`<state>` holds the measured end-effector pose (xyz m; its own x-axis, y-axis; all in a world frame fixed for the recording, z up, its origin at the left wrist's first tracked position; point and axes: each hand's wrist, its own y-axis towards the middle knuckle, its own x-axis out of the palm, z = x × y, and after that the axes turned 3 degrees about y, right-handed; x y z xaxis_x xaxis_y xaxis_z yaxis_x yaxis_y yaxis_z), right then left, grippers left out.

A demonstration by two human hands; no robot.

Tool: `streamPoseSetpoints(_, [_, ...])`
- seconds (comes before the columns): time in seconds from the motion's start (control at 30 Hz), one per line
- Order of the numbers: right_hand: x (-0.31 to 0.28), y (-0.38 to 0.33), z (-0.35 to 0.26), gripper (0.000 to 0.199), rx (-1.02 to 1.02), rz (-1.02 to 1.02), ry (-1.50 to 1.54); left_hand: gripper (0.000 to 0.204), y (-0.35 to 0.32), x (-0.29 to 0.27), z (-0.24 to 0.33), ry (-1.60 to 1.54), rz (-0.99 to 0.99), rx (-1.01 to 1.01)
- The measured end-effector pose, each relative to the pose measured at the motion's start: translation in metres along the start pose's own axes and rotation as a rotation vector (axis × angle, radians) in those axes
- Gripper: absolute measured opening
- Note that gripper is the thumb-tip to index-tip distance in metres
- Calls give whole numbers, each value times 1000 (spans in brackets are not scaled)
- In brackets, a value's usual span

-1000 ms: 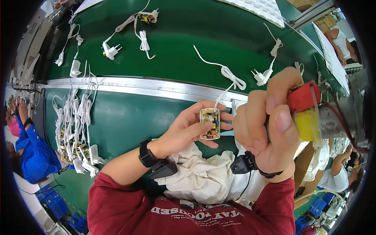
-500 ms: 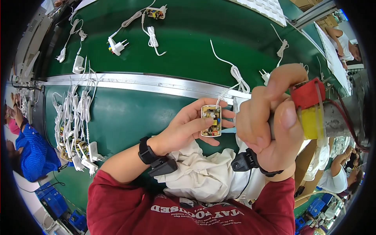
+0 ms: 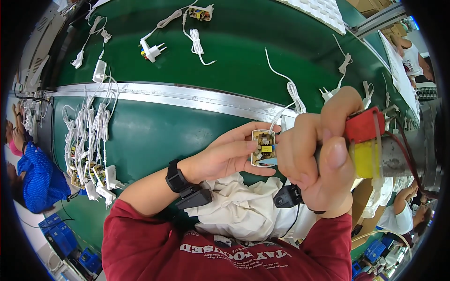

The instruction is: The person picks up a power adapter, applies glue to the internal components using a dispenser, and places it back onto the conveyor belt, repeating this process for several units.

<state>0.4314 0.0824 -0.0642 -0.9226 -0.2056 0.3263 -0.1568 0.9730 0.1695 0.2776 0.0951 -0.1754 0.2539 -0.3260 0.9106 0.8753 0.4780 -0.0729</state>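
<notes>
My left hand (image 3: 231, 149) holds an opened white power adapter (image 3: 264, 148), its circuit board with a yellow transformer facing up. Fingers lie under and beside its shell, and the thumb rests on its left edge. A bundled white cable runs from the adapter's far end. Wrapped around a grey cylindrical tool (image 3: 401, 158) with yellow tape and a red switch block is my right hand (image 3: 318, 152). The tool's light blue pointed tip (image 3: 268, 161) is over the near end of the board; whether it touches cannot be made out.
A pile of cabled adapters (image 3: 96, 175) lies on the green table to the left. Beyond a metal rail (image 3: 159, 93), more adapters (image 3: 152, 50) lie on a green surface. A white ridged tray (image 3: 318, 14) is at the far right. People sit at both sides.
My left hand has shifted slightly right with the adapter. The blue tip, formerly behind the adapter's edge, is now over its board. Adapters beyond the rail have slid right.
</notes>
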Motion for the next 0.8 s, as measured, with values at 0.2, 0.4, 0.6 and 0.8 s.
streamPoseSetpoints(0.2, [-5, -1, 0, 34, -12, -20, -13, 47, 2, 2, -1, -10, -5, -5])
streamPoseSetpoints(0.4, [-10, -4, -15, 33, -32, -6, -17, 46, 10, 16, -2, -10, -21, 6])
streamPoseSetpoints(0.6, [-2, -9, -40, 33, -59, -23, -40, 43, 14, 37, 6, 112, 23, -4])
streamPoseSetpoints(0.8, [26, -20, -71, 34, -91, -48, -69, 43, 81, 89, 42, 857, -17, 418])
